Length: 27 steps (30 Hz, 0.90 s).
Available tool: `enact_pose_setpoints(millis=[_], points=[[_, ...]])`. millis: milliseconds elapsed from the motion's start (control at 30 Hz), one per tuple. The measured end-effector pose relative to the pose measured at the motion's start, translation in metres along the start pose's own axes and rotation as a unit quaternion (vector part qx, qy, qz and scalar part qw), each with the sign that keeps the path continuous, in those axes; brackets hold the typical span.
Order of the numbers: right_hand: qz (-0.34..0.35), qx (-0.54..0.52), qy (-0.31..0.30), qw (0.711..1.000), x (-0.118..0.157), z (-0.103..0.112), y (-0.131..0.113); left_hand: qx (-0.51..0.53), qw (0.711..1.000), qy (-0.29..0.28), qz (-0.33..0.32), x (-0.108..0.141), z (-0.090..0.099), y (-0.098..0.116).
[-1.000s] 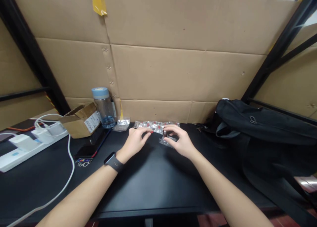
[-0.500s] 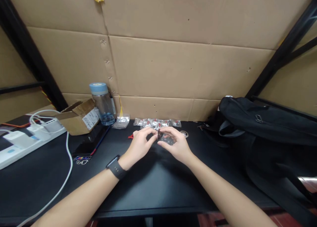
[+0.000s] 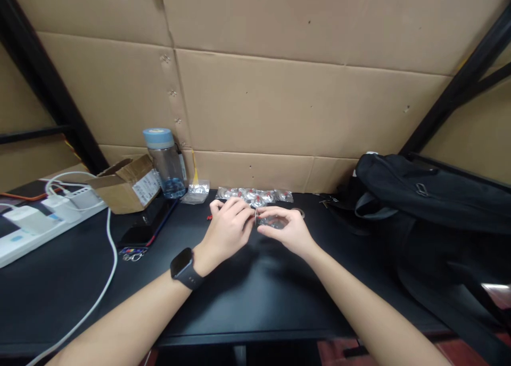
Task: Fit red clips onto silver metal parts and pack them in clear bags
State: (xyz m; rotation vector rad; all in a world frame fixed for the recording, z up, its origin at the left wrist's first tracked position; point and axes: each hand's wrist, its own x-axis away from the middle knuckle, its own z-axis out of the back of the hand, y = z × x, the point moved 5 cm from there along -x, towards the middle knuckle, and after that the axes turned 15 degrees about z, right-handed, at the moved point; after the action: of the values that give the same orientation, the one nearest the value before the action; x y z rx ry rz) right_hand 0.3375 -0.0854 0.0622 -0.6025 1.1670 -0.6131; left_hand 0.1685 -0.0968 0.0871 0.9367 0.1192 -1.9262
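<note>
Both hands meet above the black table in front of the wall. My left hand point(image 3: 229, 230), with a dark watch at its wrist, is closed, its fingertips at a thin round disc point(image 3: 256, 217) seen nearly edge-on. My right hand point(image 3: 290, 232) pinches the same disc from the right, thumb below and fingers above. Under its curved fingers shows a clear, shiny piece point(image 3: 273, 221), whose kind I cannot make out. Just behind the hands lie several clear packets point(image 3: 257, 196) with red bits inside. Small red pieces point(image 3: 209, 217) peek out left of my left hand.
At the left stand a power strip point(image 3: 24, 238) with white cables, an open cardboard box point(image 3: 123, 190), a phone-like dark slab point(image 3: 147, 230) and a water bottle point(image 3: 165, 166). A plastic bag point(image 3: 195, 192) lies beside the bottle. A ring point(image 3: 299, 212) and a black backpack point(image 3: 419, 195) are right.
My left hand has turned over, so more of its back shows and its fingers are curled closer. The disc is now more edge-on. The right hand has barely moved.
</note>
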Motion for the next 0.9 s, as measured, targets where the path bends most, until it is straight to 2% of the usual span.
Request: enact_pose_setpoints(millis=[200,333,467,567,667,800,900], points=[[0.023,0.105,-0.007,0.994,0.000,0.003,-0.001,-0.024,0.999,-0.016,-0.028,0.001,-0.001,0.002],[0.040,0.136,-0.011,0.990,-0.001,0.002,-0.003,-0.006,0.998,-0.034,-0.043,0.003,-0.002,0.005],[0.075,0.166,-0.033,0.983,-0.002,0.003,-0.009,0.050,0.997,-0.064,-0.012,0.000,0.000,0.001],[0.102,0.203,-0.075,0.971,-0.002,0.001,-0.012,0.114,0.986,-0.120,0.034,-0.003,-0.004,-0.007],[0.114,0.221,-0.120,0.961,0.000,-0.002,-0.013,0.137,0.969,-0.202,0.045,-0.002,-0.016,-0.015],[0.114,0.234,-0.137,0.956,0.000,0.000,-0.013,0.121,0.952,-0.281,0.025,0.004,-0.034,-0.023],[0.109,0.241,-0.165,0.950,0.001,0.002,-0.012,0.112,0.941,-0.318,-0.014,0.009,-0.042,-0.022]])
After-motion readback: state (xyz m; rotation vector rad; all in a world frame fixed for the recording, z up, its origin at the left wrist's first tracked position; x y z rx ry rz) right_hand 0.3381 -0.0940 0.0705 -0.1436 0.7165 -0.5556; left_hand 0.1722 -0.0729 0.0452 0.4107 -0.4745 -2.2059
